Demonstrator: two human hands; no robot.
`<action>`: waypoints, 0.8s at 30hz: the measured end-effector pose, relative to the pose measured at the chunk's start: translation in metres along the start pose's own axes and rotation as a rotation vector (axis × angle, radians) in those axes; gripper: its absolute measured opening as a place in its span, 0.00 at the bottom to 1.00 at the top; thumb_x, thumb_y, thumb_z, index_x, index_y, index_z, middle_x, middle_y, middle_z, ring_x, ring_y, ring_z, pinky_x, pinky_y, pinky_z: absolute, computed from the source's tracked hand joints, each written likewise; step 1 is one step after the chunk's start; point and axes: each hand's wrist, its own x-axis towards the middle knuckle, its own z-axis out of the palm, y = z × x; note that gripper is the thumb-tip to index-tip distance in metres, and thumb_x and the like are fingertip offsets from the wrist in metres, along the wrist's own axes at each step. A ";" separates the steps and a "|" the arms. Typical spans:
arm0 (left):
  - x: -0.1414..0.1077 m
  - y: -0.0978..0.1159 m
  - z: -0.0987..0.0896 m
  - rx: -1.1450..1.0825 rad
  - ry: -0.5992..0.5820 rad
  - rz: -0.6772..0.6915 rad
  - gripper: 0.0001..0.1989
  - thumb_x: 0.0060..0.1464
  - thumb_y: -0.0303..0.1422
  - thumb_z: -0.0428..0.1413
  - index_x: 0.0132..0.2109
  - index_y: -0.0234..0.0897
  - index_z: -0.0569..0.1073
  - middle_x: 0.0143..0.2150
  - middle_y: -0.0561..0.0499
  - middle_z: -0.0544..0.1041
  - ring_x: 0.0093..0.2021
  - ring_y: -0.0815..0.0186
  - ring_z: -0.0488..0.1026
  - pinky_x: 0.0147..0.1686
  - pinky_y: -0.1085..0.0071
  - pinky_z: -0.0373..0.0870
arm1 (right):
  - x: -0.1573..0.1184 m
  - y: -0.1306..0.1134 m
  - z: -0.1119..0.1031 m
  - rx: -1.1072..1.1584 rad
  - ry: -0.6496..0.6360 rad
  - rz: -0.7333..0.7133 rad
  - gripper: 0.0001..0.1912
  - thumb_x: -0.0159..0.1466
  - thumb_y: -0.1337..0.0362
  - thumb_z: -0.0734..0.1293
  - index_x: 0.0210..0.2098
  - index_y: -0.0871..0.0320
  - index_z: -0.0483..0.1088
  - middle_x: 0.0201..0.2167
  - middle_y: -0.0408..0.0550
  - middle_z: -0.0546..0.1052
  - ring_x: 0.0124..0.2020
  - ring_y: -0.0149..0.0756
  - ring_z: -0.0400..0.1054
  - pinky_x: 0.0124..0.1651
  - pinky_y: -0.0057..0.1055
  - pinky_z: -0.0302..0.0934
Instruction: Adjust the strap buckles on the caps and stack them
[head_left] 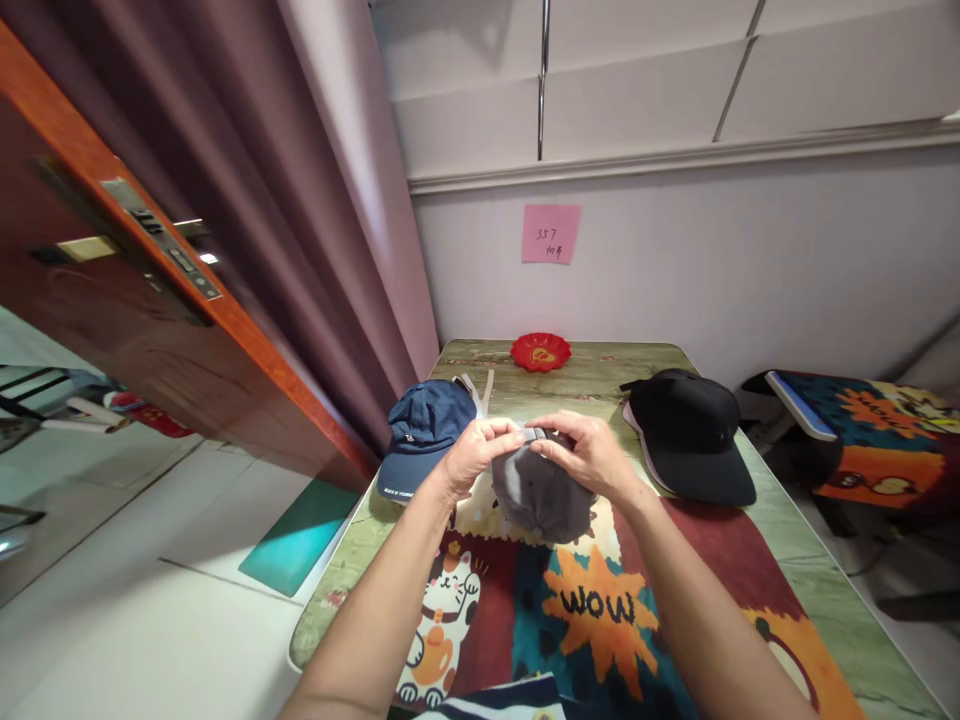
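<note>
A dark grey baseball cap is between my hands over the middle of the table. My left hand pinches one end of the cap's back strap, thumb and fingers closed. On the strap's other side, my right hand grips near what looks like a small buckle, too small to make out well. A navy blue cap with white lettering on its brim lies just left of my left hand, its pale strap ends sticking up. To the right sits a black cap, brim toward me.
A green marbled table carries a colourful printed mat. At its far edge stands a red scalloped dish. A pink note is stuck on the wall behind. An open wooden door and a purple curtain border the left.
</note>
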 end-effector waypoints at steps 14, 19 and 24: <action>0.009 0.043 -0.007 -0.185 -0.074 0.028 0.17 0.49 0.39 0.68 0.31 0.32 0.71 0.24 0.54 0.71 0.23 0.74 0.65 0.25 0.76 0.58 | -0.006 0.004 -0.037 0.658 -0.133 0.283 0.21 0.57 0.45 0.75 0.33 0.58 0.73 0.31 0.43 0.74 0.33 0.33 0.66 0.35 0.27 0.61; 0.006 0.033 -0.009 -0.315 -0.077 0.031 0.14 0.51 0.36 0.68 0.34 0.32 0.73 0.28 0.52 0.75 0.26 0.71 0.71 0.29 0.75 0.65 | -0.017 -0.002 -0.042 0.870 -0.394 0.408 0.24 0.48 0.57 0.81 0.39 0.59 0.73 0.35 0.45 0.77 0.34 0.34 0.71 0.35 0.27 0.65; 0.002 0.022 -0.014 -0.471 -0.089 -0.009 0.13 0.48 0.35 0.69 0.36 0.31 0.76 0.30 0.50 0.78 0.28 0.69 0.75 0.32 0.74 0.70 | -0.012 -0.014 -0.034 1.092 -0.209 0.392 0.18 0.49 0.59 0.78 0.34 0.59 0.71 0.24 0.41 0.74 0.22 0.30 0.68 0.27 0.26 0.64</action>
